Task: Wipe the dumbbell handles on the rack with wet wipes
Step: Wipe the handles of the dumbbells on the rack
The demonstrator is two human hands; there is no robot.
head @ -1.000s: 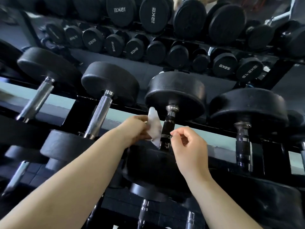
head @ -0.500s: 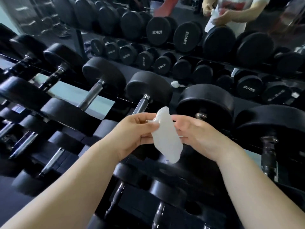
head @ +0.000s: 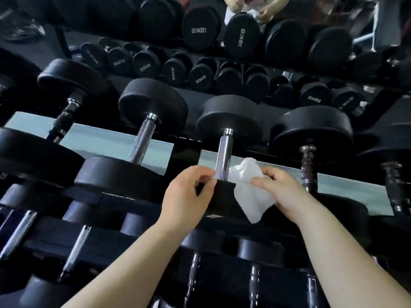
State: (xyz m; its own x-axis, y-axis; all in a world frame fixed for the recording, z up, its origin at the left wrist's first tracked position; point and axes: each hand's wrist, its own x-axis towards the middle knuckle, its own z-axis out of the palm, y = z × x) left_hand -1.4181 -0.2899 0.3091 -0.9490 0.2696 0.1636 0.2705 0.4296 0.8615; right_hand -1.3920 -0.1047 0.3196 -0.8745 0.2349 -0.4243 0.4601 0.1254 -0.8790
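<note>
A white wet wipe (head: 250, 190) is stretched between my two hands at the base of a knurled chrome dumbbell handle (head: 224, 152) on the rack's upper row. My right hand (head: 284, 192) pinches the bulk of the wipe just right of the handle. Just left of the handle, my left hand (head: 189, 196) pinches a thin white end of the wipe with curled fingers. The wipe seems to pass behind the handle's lower end. That handle's near head (head: 224, 196) lies between my hands, partly hidden by them.
Neighbouring dumbbells stand close by: a chrome handle (head: 142, 141) to the left and a dark handle (head: 308, 165) to the right. More handles sit on the lower row (head: 76, 247). A mirror behind the rack shows rows of dumbbells and a person (head: 264, 10).
The wipe went from my left hand alone to being held between both hands in the air. Now both hands have brought it round the base of a chrome handle. The view has shifted.
</note>
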